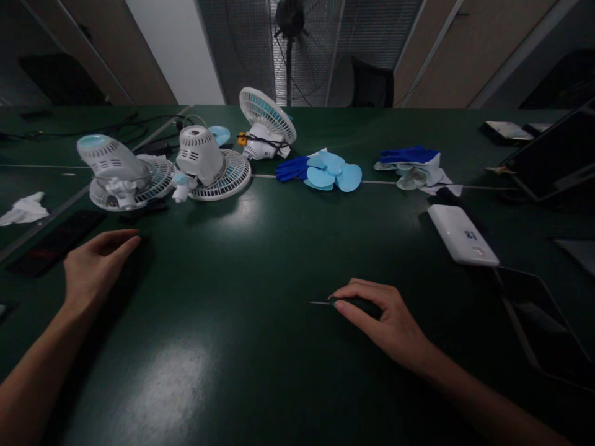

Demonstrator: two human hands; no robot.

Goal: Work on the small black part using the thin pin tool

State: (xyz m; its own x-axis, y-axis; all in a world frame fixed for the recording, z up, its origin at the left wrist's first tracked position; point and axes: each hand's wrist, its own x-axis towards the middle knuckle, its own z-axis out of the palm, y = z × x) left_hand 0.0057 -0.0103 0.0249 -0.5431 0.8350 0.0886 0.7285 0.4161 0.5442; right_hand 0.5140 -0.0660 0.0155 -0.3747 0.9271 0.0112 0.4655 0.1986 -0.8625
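Note:
My right hand (379, 319) lies on the dark green table (260, 266), its fingers closed round the dark handle of a thin screwdriver (323, 303) whose metal tip points left. My left hand (95, 266) rests on the table at the left, fingers stretched out and together, holding nothing. Beyond it lie two small white fans face down, one (118, 173) at the left and one (207, 164) beside it. A third small fan (266, 124) stands tilted further back. Loose light blue fan blades (332, 173) lie at the table's middle.
Blue gloves (290, 167) lie beside the blades, another blue glove (409, 155) on white parts at the right. A white power bank (462, 234) and dark tablets (539, 316) sit right. A black phone (51, 241) and crumpled tissue (25, 209) lie left. A floor fan (289, 37) stands behind.

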